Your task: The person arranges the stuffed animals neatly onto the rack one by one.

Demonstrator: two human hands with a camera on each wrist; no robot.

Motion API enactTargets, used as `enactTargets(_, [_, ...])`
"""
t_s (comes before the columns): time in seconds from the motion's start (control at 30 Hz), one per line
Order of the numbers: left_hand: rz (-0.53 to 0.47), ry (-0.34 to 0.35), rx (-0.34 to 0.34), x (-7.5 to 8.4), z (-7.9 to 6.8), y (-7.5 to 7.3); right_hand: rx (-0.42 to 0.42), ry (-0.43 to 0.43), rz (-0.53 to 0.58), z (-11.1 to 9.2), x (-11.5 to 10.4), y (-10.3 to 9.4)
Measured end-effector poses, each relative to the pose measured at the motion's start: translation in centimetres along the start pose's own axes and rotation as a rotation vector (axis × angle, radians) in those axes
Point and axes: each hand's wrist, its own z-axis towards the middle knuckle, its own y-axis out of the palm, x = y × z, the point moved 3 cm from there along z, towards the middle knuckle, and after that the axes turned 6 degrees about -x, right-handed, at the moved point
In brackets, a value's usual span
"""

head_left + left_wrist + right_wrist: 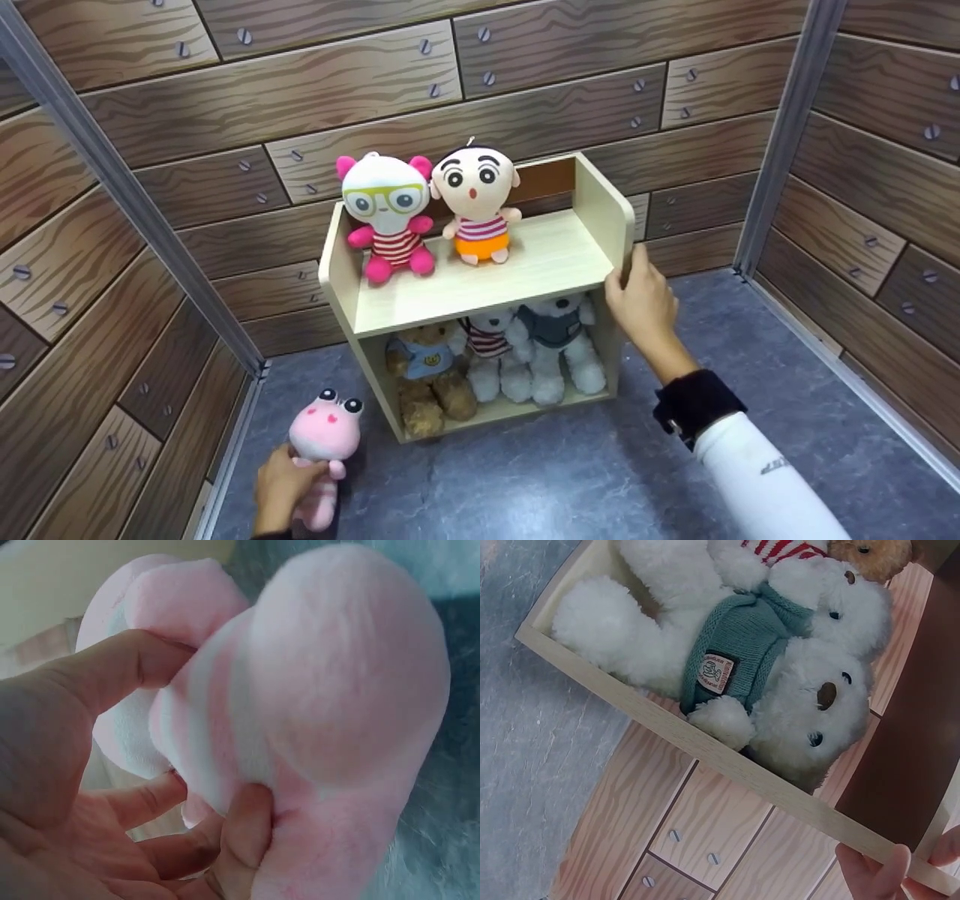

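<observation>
A pink plush frog (pixel 325 431) with bulging black eyes is gripped round its striped body by my left hand (pixel 283 484), at the lower left. In the left wrist view, the thumb and fingers press into the frog's striped middle (pixel 214 716). My right hand (pixel 643 300) holds the edge of the right side panel of a pale two-tier wooden shelf (pixel 555 247). On the top tier sit a pink-and-white plush with yellow glasses (pixel 390 217) and a boy doll (pixel 480 206) in orange shorts.
The lower tier holds a brown bear (pixel 431 375) in blue, a white bear in a striped top (pixel 491 356) and a white bear in a dark green vest (pixel 562 345). Wood-patterned walls (pixel 360 75) enclose the grey floor (pixel 525 480) at the back and both sides.
</observation>
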Motion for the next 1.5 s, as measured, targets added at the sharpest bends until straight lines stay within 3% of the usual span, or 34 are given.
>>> enactTargets(0.23, [-0.026, 0.046, 0.060, 2.2, -4.7, 0.0, -0.015, 0.008, -0.002, 0.2, 0.2, 0.0])
enactTargets(0.37, [-0.034, 0.107, 0.105, 5.4, -7.5, 0.4, -0.026, 0.018, 0.004, 0.1, 0.3, 0.2])
enactTargets(0.57, [-0.132, 0.321, 0.265, 14.3, -10.9, 1.1, -0.031, 0.032, 0.009, 0.2, 0.0, 0.2])
enactTargets(0.73, [-0.244, 0.515, 0.325, 22.9, -11.9, 2.1, -0.042, 0.033, 0.010, 0.2, -0.1, 0.1])
enactTargets(0.83, [-0.304, 0.632, 0.337, 28.0, -11.6, 2.3, -0.035, 0.027, 0.007, 0.2, -0.1, 0.1])
enactTargets(0.93, [-0.356, 0.705, 0.334, 32.7, -10.7, 2.2, -0.014, 0.016, 0.004, 0.1, 0.0, 0.1])
enactTargets(1.17, [-0.492, 0.746, 0.261, 41.3, -7.1, 2.4, 0.002, 0.004, -0.012, 0.4, 0.2, -0.1])
enactTargets(1.33, [-0.424, 0.711, 0.298, 45.6, -4.0, 3.7, -0.007, 0.014, -0.022, 0.6, 0.2, -0.4])
enactTargets(1.5, [-0.362, 0.595, 0.313, 47.3, -1.4, 5.3, -0.009, 0.008, -0.025, 0.2, 0.1, 0.2])
